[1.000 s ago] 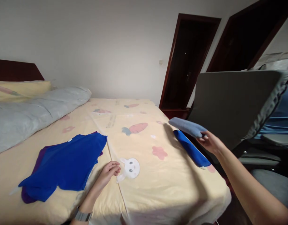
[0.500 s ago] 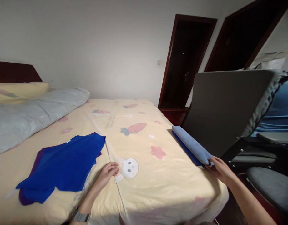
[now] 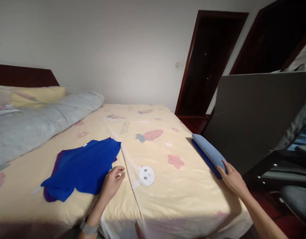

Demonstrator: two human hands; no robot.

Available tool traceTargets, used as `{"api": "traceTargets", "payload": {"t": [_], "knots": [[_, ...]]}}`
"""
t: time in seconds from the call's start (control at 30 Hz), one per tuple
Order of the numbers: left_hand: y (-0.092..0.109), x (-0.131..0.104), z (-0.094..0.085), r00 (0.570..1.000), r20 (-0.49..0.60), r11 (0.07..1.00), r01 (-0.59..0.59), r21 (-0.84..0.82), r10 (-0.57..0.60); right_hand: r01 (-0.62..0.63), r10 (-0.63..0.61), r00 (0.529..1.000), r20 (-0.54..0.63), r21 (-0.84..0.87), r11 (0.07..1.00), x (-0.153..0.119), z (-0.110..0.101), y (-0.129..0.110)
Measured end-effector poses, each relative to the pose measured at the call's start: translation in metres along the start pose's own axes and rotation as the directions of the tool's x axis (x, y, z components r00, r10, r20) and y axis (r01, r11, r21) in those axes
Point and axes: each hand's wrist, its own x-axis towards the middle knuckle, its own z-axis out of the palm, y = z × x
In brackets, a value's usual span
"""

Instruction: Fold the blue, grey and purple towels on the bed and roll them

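My right hand point(image 3: 232, 177) lies on the near end of a light blue folded cloth point(image 3: 209, 151), its fingers stretched over the top. That cloth rests on a darker blue folded piece point(image 3: 205, 159) near the bed's right edge. My left hand point(image 3: 115, 179), with a grey watch band at the wrist, holds nothing; its fingers are loosely bent and a little apart. It is just right of a spread bright blue garment point(image 3: 86, 169) with a small white tag. Purple fabric point(image 3: 58, 161) shows from under that garment.
The bed has a cream sheet point(image 3: 167, 202) with carrot, flower and rabbit prints. A grey rolled quilt point(image 3: 48, 116) and a yellow pillow point(image 3: 40, 96) lie at the left, before a dark headboard point(image 3: 23, 76). A dark grey chair back point(image 3: 259, 116) stands close at the right.
My right hand has shifted from gripping the folded cloth's near corner to lying over its end. The view has turned slightly left. My left hand is now closer to the blue garment.
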Motion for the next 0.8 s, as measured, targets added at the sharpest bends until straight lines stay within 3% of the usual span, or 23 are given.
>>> {"api": "traceTargets", "payload": {"t": [0.07, 0.13, 0.2, 0.27, 0.37, 0.47, 0.57, 0.63, 0.73, 0.8], "knots": [[-0.008, -0.002, -0.027, 0.986, -0.149, 0.964, -0.037, 0.265, 0.079, 0.033, -0.039, 0.998, -0.039, -0.131, 0.991, -0.011, 0.001, -0.005], [-0.017, -0.007, -0.052, 0.97, -0.225, 0.858, 0.038, 0.513, 0.091, 0.091, -0.122, 0.982, -0.148, -0.196, 0.976, -0.023, -0.004, -0.018], [-0.026, -0.014, -0.069, 0.975, -0.221, 0.746, 0.124, 0.654, 0.032, 0.184, -0.222, 0.94, -0.259, -0.164, 0.969, -0.035, -0.01, -0.043], [-0.032, -0.02, -0.077, 0.987, -0.161, 0.683, 0.133, 0.718, -0.023, 0.302, -0.308, 0.898, -0.314, -0.071, 0.951, -0.048, -0.014, -0.08], [-0.034, -0.026, -0.076, 0.994, -0.101, 0.658, 0.095, 0.747, -0.03, 0.438, -0.396, 0.881, -0.258, 0.129, 0.89, -0.072, -0.006, -0.145], [-0.032, -0.026, -0.073, 0.989, -0.143, 0.708, 0.126, 0.695, -0.035, 0.43, -0.432, 0.897, -0.09, 0.4, 0.81, -0.098, 0.018, -0.199], [-0.026, -0.022, -0.069, 0.971, -0.237, 0.806, 0.118, 0.58, 0.029, 0.222, -0.4, 0.905, 0.144, 0.641, 0.734, -0.124, 0.051, -0.231], [-0.016, -0.023, -0.06, 0.959, -0.262, 0.872, 0.031, 0.488, 0.113, 0.012, -0.389, 0.854, 0.345, 0.735, 0.678, -0.138, 0.07, -0.243], [0.008, -0.038, -0.025, 0.975, -0.132, 0.926, -0.12, 0.359, 0.177, -0.38, -0.408, 0.66, 0.631, 0.749, 0.543, -0.158, 0.09, -0.258], [0.026, -0.062, 0.012, 0.973, 0.092, 0.943, -0.229, 0.241, 0.212, -0.616, -0.393, 0.527, 0.754, 0.657, 0.434, -0.169, 0.098, -0.268]]}}
